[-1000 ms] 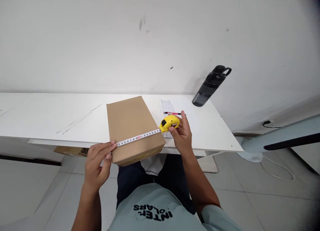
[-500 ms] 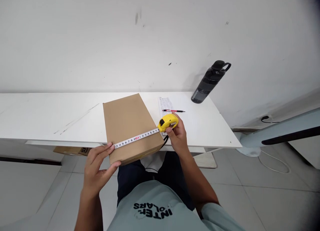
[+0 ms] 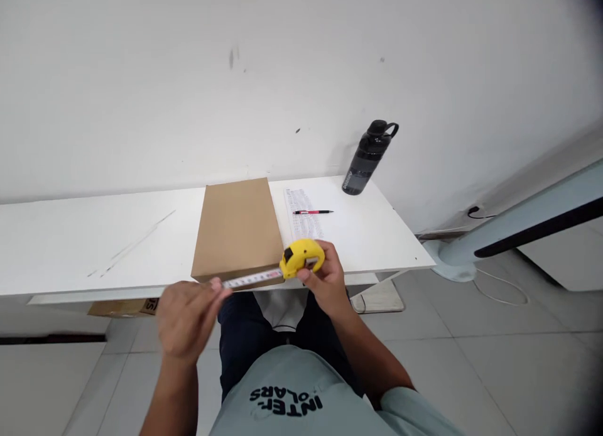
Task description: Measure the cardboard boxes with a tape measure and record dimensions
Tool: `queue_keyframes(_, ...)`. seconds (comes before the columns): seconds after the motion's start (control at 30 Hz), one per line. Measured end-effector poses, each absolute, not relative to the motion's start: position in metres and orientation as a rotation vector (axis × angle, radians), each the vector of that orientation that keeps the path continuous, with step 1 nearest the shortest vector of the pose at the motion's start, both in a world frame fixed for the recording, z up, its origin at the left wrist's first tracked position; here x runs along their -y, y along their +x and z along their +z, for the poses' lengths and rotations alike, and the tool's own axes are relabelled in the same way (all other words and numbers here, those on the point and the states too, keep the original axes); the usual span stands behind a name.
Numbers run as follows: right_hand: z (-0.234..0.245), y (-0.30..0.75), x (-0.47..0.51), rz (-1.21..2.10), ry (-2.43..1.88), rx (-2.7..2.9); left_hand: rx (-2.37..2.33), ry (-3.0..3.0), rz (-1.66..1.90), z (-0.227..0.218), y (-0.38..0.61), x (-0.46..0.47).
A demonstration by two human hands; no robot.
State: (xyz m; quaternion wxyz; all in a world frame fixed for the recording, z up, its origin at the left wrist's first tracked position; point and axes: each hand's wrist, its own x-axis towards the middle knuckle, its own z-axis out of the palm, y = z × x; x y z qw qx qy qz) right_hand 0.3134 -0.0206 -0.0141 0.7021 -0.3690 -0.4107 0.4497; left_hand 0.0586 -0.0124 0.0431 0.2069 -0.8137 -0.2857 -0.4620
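A flat brown cardboard box lies on the white table, its near end at the table's front edge. My right hand grips a yellow tape measure just off the box's near right corner. A short length of white tape runs from it leftward. My left hand, blurred by motion, pinches the tape's end in front of the box's near edge.
A printed paper sheet with a red pen lies right of the box. A dark water bottle stands at the back right. Another cardboard box sits under the table. A fan base and cable are on the floor at right.
The tape has shortened and both hands have come off the box top toward me, now in front of its near edge. The view has swung, so the box looks straighter.
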Motion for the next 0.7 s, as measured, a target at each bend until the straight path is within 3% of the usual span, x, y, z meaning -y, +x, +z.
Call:
queue_keyframes(0.23,-0.051,0.307,0.083,1.301,-0.846,0.599,0.488,-2.681,-1.360,0.013,0.140,0.032)
queue_keyframes(0.5,-0.077,0.326,0.104,1.490,-0.878,0.628,1.001,-3.313,-1.154,-0.055,0.173,0.028)
queue_keyframes(0.6,-0.077,0.344,0.095,1.491,-0.876,0.996,1.277,-3.555,-1.423,-0.065,0.175,0.034)
queue_keyframes(0.7,-0.066,0.383,0.051,1.272,-1.000,1.376,1.503,-3.483,-1.801,-0.064,0.170,0.040)
